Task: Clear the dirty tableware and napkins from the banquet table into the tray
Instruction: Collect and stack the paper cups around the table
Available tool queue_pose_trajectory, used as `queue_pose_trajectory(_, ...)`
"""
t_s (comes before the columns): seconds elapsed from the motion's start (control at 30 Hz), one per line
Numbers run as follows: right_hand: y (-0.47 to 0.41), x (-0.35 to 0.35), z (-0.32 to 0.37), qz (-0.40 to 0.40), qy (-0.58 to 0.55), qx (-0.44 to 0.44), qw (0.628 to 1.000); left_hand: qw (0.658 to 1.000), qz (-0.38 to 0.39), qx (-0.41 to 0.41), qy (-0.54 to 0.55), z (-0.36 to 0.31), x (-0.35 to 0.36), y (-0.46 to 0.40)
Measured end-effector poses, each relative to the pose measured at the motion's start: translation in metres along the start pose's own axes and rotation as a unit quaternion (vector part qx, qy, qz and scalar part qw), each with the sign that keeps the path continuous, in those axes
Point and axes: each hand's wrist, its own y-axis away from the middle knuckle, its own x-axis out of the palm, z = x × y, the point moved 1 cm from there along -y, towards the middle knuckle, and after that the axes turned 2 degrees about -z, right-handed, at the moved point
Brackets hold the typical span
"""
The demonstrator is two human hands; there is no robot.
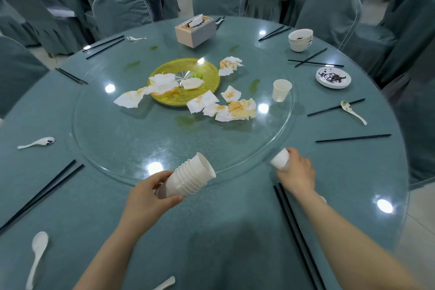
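Cup collection in hand; no tray is seen.

A stack of cups [188, 178] is gripped by the left hand [150, 198] above the table's [211, 231] near edge. A single cup [280, 159] is clasped by the right hand [297, 172] at the glass turntable's [141, 143] near-right rim. Judged next: this cup is nested into the stack. One cup [281, 90] and soiled napkins [233, 107] remain on the turntable.

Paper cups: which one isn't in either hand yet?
The lone paper cup standing upright on the glass turntable, right of the yellow plate. The left hand grips the nested stack; the right hand holds a single tilted cup.
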Motion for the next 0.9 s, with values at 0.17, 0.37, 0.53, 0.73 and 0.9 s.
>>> queue_pose_trajectory(0.17,0.036,-0.01,0.039,-0.008,-0.136,-0.039,0.99,1.0,-0.002,0.007,0.026,-0.005,-0.004,0.01)
queue_pose_trajectory(0.37,0.106,-0.037,0.052,0.07,-0.328,-0.018,0.942,0.998,0.004,0.04,0.046,-0.006,-0.013,0.03)
queue_pose_trajectory(0.53,0.168,-0.077,0.053,0.029,-0.411,-0.043,0.91,0.993,0.043,0.083,0.072,-0.003,-0.024,0.053)
queue_pose_trajectory(0.73,0.246,-0.12,0.065,-0.075,-0.418,-0.009,0.905,0.977,0.108,0.128,0.133,-0.023,-0.029,0.082)
queue_pose_trajectory(0.9,0.309,-0.155,0.063,-0.123,-0.428,-0.038,0.894,0.96,0.15,0.178,0.154,-0.049,-0.022,0.122)
